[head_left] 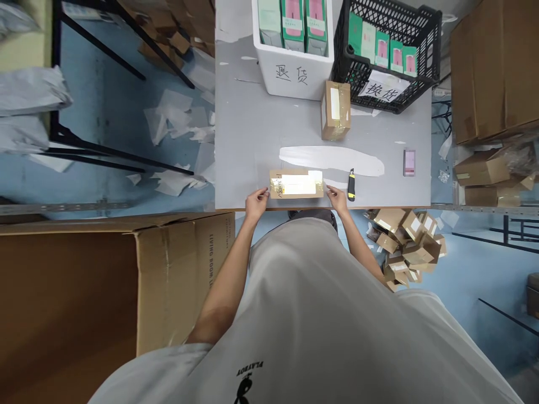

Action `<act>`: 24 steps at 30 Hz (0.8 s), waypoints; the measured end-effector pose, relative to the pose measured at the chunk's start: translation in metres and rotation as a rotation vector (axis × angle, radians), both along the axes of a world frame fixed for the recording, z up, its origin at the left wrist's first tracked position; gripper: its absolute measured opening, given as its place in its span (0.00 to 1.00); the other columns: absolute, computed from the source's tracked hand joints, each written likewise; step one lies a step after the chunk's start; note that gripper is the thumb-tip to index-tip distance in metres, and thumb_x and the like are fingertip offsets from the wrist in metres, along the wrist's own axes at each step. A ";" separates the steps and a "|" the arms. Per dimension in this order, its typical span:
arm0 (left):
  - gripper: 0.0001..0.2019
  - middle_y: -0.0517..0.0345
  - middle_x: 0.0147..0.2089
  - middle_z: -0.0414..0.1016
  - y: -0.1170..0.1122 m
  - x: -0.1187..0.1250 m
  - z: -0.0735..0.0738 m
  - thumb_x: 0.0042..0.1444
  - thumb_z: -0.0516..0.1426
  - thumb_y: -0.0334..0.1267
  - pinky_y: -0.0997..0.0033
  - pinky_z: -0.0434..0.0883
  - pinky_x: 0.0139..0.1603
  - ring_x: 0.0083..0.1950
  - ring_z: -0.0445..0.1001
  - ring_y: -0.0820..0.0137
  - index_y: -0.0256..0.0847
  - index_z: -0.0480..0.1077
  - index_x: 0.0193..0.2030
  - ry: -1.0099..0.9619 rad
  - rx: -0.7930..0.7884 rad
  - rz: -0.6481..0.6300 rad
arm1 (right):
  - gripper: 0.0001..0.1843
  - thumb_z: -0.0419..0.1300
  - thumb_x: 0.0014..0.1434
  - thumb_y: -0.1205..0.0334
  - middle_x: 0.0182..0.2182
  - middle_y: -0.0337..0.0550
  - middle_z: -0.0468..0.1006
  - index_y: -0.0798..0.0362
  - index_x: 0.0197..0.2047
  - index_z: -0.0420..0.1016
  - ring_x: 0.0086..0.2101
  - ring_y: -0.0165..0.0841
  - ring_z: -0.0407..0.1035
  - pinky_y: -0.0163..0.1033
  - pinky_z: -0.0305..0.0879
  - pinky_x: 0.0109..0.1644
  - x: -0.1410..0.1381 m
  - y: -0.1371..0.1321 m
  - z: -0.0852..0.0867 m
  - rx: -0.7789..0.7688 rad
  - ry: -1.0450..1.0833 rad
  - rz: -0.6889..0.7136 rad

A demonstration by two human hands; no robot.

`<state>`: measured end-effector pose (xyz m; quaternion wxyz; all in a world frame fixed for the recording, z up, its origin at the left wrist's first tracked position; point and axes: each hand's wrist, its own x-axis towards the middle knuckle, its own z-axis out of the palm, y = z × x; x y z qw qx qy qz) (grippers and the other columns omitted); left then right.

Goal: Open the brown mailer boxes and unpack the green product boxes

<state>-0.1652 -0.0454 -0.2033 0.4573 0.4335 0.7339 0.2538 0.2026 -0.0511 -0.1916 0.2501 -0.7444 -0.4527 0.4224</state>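
A long, flat cardboard box (275, 193) with a white label and clear tape lies near the front edge of the table. At its left end is my left hand (256, 203), fingers drawn together against the short side. My right hand (337, 199) is at the opposite end, thumb and fingers bent toward the box; its fingertip contact is too small to see clearly. Just right of that hand lies a yellow and black utility knife (351, 186). Behind the box, a small upright carton (338, 112) with a label and tape stands on the table.
On the grey table (248, 129), a white bin (290, 78) and a black crate (396, 98) hold green and pink boxes. A small pink box (409, 163) lies at right. A large carton (185, 280) stands at left; discarded boxes (416, 241) lie on the floor.
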 end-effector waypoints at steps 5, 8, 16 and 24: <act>0.31 0.50 0.49 0.89 -0.007 0.011 -0.016 0.55 0.69 0.31 0.57 0.84 0.59 0.40 0.83 0.61 0.36 0.85 0.68 0.015 -0.121 -0.091 | 0.31 0.74 0.61 0.55 0.39 0.41 0.90 0.54 0.67 0.90 0.36 0.38 0.77 0.48 0.81 0.58 -0.007 -0.012 -0.021 -0.137 0.031 0.060; 0.22 0.48 0.50 0.88 -0.008 0.017 -0.018 0.56 0.70 0.35 0.52 0.84 0.64 0.46 0.85 0.56 0.39 0.88 0.58 0.029 -0.097 -0.112 | 0.24 0.72 0.63 0.51 0.35 0.39 0.87 0.54 0.58 0.92 0.35 0.37 0.75 0.45 0.80 0.55 -0.014 -0.013 -0.027 -0.121 0.060 0.106; 0.20 0.39 0.69 0.87 -0.019 0.009 -0.005 0.69 0.66 0.49 0.54 0.83 0.71 0.72 0.84 0.49 0.38 0.89 0.59 -0.052 0.066 -0.070 | 0.26 0.78 0.64 0.40 0.51 0.53 0.92 0.52 0.52 0.95 0.52 0.49 0.83 0.53 0.80 0.66 0.003 -0.006 -0.013 -0.004 0.098 0.140; 0.20 0.42 0.64 0.92 -0.015 0.009 -0.010 0.73 0.63 0.51 0.51 0.79 0.77 0.69 0.87 0.48 0.38 0.90 0.56 -0.106 0.019 -0.071 | 0.23 0.72 0.73 0.39 0.55 0.55 0.94 0.50 0.51 0.97 0.61 0.52 0.84 0.55 0.78 0.73 0.005 -0.001 -0.010 -0.003 0.052 0.146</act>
